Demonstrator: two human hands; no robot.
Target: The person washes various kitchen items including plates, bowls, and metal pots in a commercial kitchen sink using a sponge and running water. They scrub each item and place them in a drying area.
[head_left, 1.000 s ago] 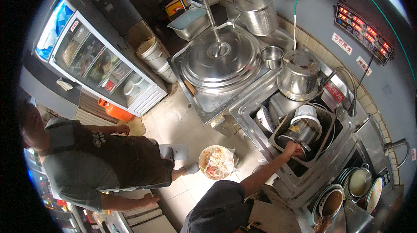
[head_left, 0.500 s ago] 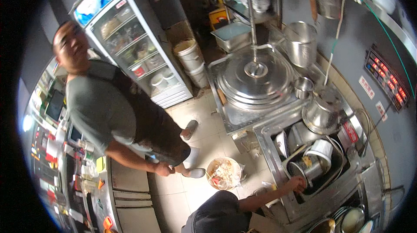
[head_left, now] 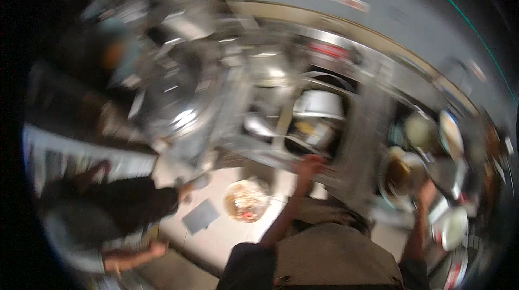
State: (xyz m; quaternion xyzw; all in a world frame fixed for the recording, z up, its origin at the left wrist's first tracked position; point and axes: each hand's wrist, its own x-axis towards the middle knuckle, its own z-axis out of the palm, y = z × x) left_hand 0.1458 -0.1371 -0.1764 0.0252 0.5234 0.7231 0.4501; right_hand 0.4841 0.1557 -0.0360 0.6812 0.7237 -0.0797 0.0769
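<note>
Motion blurs the whole head view. My left hand is at the front rim of the left sink, beside a metal pot with something yellowish on it; its fingers are smeared. A white tub sits behind that pot in the same sink. Over on the right, my right hand is beside a round vessel with a brown thing in it, at the second sink. Whether that hand grips the rim, I cannot make out. Several bowls and a pale round dish crowd around there.
A large lidded steel pot stands to the left of the sinks. On the floor is a round bin of food waste. Another person stands at the lower left, near a glass-door fridge. A white bowl lies at the right.
The view has swung toward the right, so the sinks now lie in front of me. My right hand has come into view at the second sink. My left hand stays by the left sink's front.
</note>
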